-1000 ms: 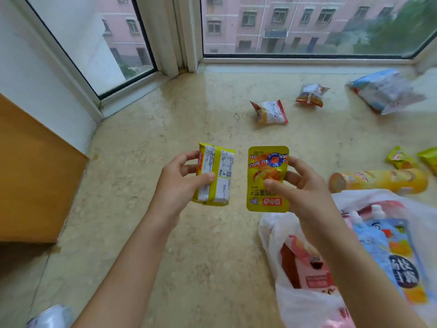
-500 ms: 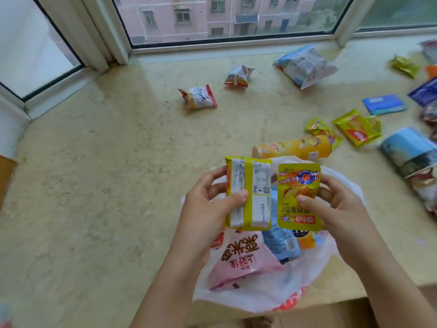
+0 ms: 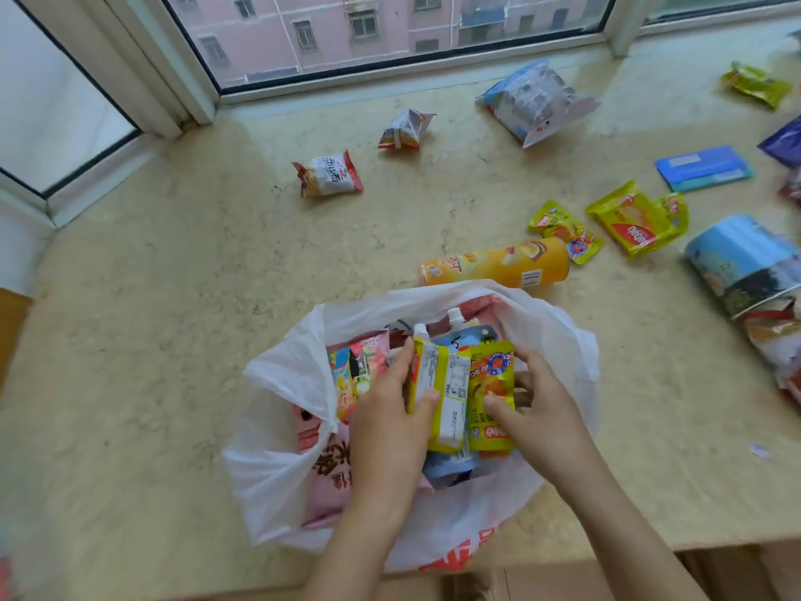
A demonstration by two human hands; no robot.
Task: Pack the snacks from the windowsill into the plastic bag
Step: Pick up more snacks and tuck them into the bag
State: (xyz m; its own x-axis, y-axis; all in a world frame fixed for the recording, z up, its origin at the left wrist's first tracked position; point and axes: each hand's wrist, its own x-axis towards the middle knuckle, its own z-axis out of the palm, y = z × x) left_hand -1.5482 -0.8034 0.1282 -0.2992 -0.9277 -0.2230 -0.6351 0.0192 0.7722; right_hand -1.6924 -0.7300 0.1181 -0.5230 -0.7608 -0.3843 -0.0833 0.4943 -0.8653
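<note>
While light, crinkly packets (image 3: pixel 437 396) are pinched by both hands' fingers (image 3: pixel 427 399) over the bag (image 3: pixel 277 375), edge grips seem safest.

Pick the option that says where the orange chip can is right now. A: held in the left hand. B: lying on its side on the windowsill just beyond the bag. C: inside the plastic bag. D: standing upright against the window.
B: the chip can lies on its side on the windowsill, just past the far rim of the plastic bag, untouched by either hand.

Chip tube (image 3: pixel 494 264) behind bag (image 3: pixel 277 375)
</note>
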